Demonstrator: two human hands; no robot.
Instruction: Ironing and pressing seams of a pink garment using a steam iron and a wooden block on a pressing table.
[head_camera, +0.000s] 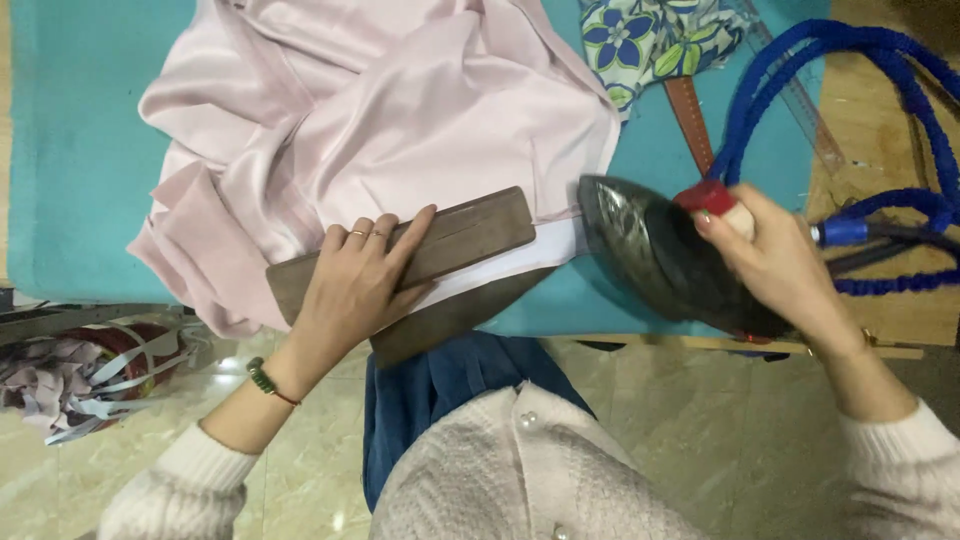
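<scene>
My left hand (352, 282) lies flat with spread fingers on a long brown wooden block (470, 232), pressing it onto the edge of a pale pink satin garment (400, 120). A white strip of fabric (545, 247) sticks out from under the block's right end. My right hand (775, 258) grips the handle of a dark metal iron (645, 245), whose tip points left at the white strip. The iron rests on the teal padded table (80, 150), just right of the block.
A blue coiled hose (900, 70) and cord run from the iron across the wooden bench at right. A floral cloth (650, 40) and a brown strap (692, 115) lie at the back. A basket of fabric scraps (85, 375) stands on the tiled floor at left.
</scene>
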